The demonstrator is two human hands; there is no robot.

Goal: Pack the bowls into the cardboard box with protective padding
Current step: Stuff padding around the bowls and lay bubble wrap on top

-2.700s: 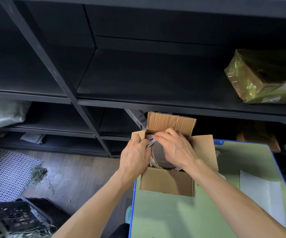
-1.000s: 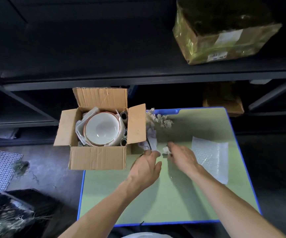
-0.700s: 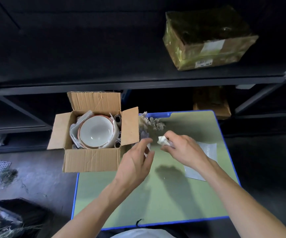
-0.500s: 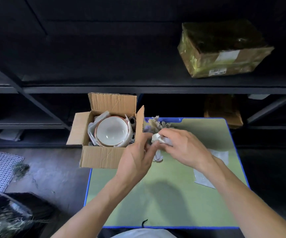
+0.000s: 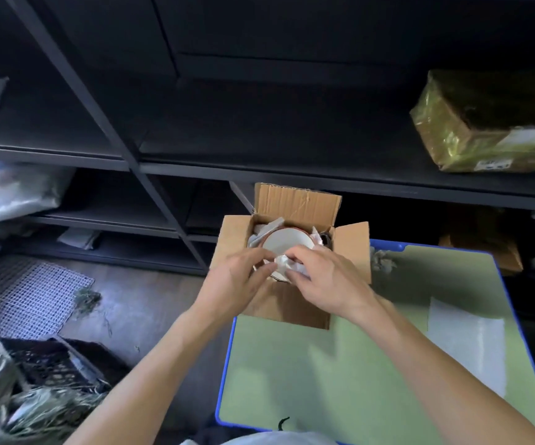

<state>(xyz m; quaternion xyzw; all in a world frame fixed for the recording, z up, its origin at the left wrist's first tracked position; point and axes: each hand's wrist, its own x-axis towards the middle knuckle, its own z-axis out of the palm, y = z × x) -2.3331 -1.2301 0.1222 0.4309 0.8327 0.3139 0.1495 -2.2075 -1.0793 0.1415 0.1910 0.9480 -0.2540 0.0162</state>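
Observation:
An open cardboard box [image 5: 295,203] stands at the far left corner of the green table [image 5: 340,374]. Inside it lies a white bowl with a brown rim [image 5: 283,244], with white padding tucked round its sides. A crumpled piece of white padding paper [image 5: 287,263] sits over the bowl's near edge. My right hand [image 5: 327,281] grips this paper from the right. My left hand [image 5: 240,281] reaches in from the left, its fingertips pinching the same paper. The near half of the bowl is hidden by my hands.
A sheet of bubble wrap [image 5: 465,342] lies on the table's right side, and shredded paper [image 5: 381,261] sits by the box's right flap. Dark shelving [image 5: 195,168] stands behind, holding a taped parcel [image 5: 490,123]. On the floor to the left are a white mat [image 5: 31,300] and a crate [image 5: 51,364].
Both hands picked the crumpled paper up from the table beside the box and carried it left over the bowl in the box.

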